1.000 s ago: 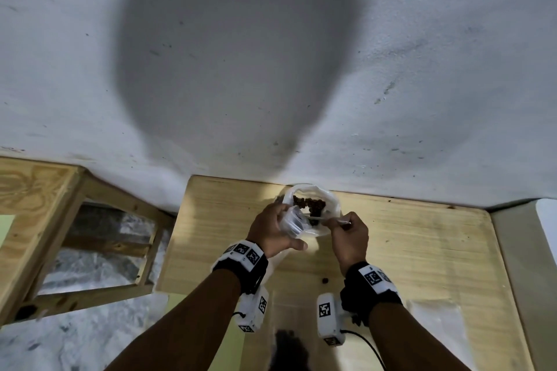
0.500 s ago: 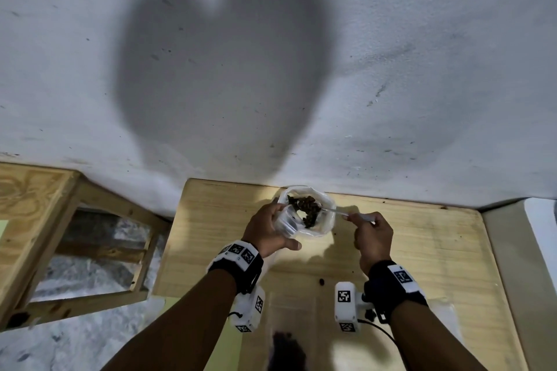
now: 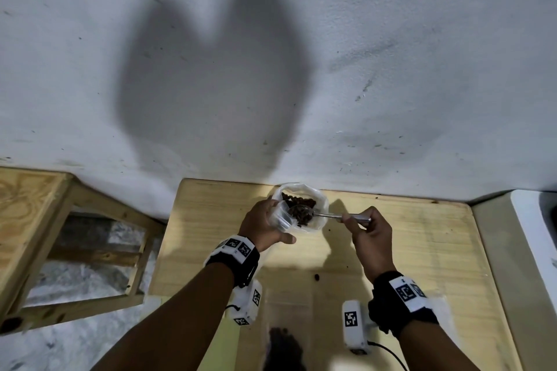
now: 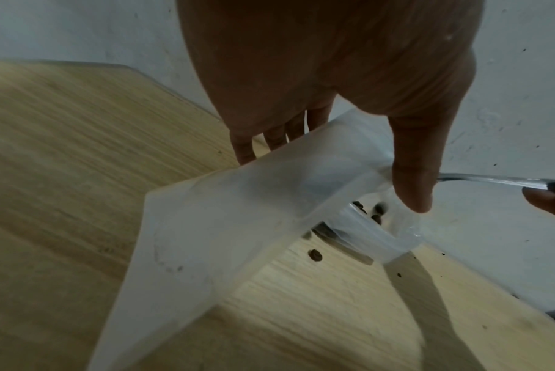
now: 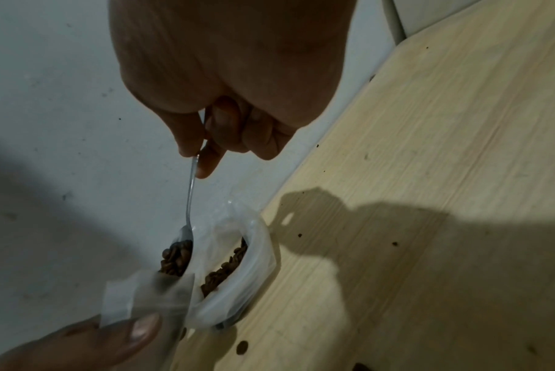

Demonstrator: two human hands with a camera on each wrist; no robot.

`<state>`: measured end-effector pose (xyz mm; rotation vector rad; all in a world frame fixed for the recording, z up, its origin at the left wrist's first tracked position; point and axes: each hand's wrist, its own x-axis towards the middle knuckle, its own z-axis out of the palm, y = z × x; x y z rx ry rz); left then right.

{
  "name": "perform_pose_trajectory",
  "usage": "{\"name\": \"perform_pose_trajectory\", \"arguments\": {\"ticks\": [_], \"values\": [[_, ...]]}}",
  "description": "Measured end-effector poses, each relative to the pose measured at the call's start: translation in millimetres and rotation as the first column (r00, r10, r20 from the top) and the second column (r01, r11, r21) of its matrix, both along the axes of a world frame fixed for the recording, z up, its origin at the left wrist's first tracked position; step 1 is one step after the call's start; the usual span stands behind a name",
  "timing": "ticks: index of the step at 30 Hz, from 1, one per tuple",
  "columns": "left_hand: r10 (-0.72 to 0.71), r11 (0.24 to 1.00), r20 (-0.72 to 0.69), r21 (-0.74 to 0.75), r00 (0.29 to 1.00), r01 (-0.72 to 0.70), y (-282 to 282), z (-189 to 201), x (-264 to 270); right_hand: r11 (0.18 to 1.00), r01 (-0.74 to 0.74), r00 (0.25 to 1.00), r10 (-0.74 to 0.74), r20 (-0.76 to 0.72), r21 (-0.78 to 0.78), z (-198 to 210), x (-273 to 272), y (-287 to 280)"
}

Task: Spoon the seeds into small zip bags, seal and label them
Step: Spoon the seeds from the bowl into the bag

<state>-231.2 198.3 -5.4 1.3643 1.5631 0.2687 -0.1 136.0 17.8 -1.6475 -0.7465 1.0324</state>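
My left hand (image 3: 265,227) grips a small clear zip bag (image 3: 281,215) by its mouth, thumb in front, fingers behind (image 4: 270,135). The bag (image 4: 225,213) hangs down toward the wooden table. My right hand (image 3: 366,230) pinches the handle of a metal spoon (image 3: 328,215) between thumb and fingers. The spoon bowl (image 5: 176,256) is heaped with brown seeds and sits at the mouth of the small bag (image 5: 146,293). Behind it a larger white plastic bag (image 3: 316,205) of seeds (image 5: 227,268) stands open on the table by the wall.
The wooden table (image 3: 422,250) meets a white wall (image 3: 301,69) at the back. Loose seeds (image 3: 316,277) lie on the tabletop. A filled clear bag (image 3: 283,337) lies near the front edge. A wooden frame (image 3: 60,235) stands to the left, a pale unit (image 3: 512,250) to the right.
My right hand drew back to the right and lifted the spoon out of the big bag. The loaded spoon now sits at the small bag's mouth. The left hand stayed put.
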Motion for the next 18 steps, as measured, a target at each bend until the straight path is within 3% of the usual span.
{"name": "perform_pose_trajectory", "arguments": {"ticks": [13, 16, 18], "values": [[0.041, 0.999, 0.031, -0.016, 0.999, -0.040, 0.9, -0.5, -0.1, 0.979, -0.183, 0.966, 0.161, 0.204, 0.093, 7.0, -16.7, -6.5], [0.043, 0.999, 0.043, -0.017, 0.998, -0.043, 1.5, -0.7, -0.4, 0.988, -0.120, 0.977, 0.100, 0.186, 0.099, 9.7, -17.1, -1.2], [0.044, 0.999, 0.048, -0.020, 0.998, -0.043, 1.2, -0.3, -0.5, 0.995, 0.002, 0.987, -0.018, 0.163, 0.098, 8.4, -13.4, 3.9]]}}
